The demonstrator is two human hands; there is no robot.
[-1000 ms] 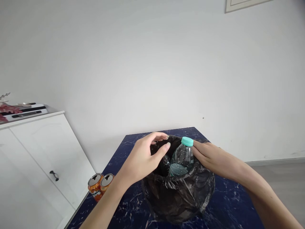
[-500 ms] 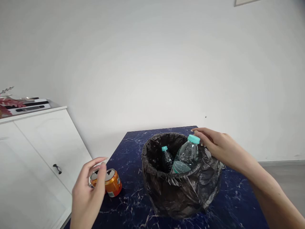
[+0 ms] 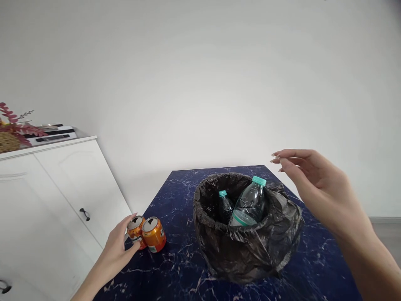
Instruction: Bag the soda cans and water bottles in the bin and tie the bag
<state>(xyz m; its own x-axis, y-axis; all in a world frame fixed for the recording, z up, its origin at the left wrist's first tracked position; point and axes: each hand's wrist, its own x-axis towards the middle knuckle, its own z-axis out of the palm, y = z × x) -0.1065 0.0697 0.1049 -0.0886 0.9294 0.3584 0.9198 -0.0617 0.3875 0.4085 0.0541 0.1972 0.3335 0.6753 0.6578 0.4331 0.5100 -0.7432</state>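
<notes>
My left hand (image 3: pixel 117 248) reaches to the table's left edge and wraps its fingers around the left one of two orange cans (image 3: pixel 136 231); the second orange can (image 3: pixel 154 234) stands right beside it. A bin lined with a black bag (image 3: pixel 247 234) stands mid-table. Inside it lean a clear bottle with a teal cap (image 3: pixel 249 202) and a smaller dark bottle (image 3: pixel 224 205). My right hand (image 3: pixel 313 186) hovers above and right of the bin, fingers loosely spread, holding nothing.
The table (image 3: pixel 175 271) has a dark blue marbled top. A white cabinet (image 3: pixel 59 196) with dark handles stands to the left, bearing a flat white device (image 3: pixel 52 134) and a basket with pink sprigs (image 3: pixel 11 133). A plain white wall is behind.
My left hand left the bag's rim, swung down left and closed on the left can. My right hand let go of the clear bottle and rose away to the right.
</notes>
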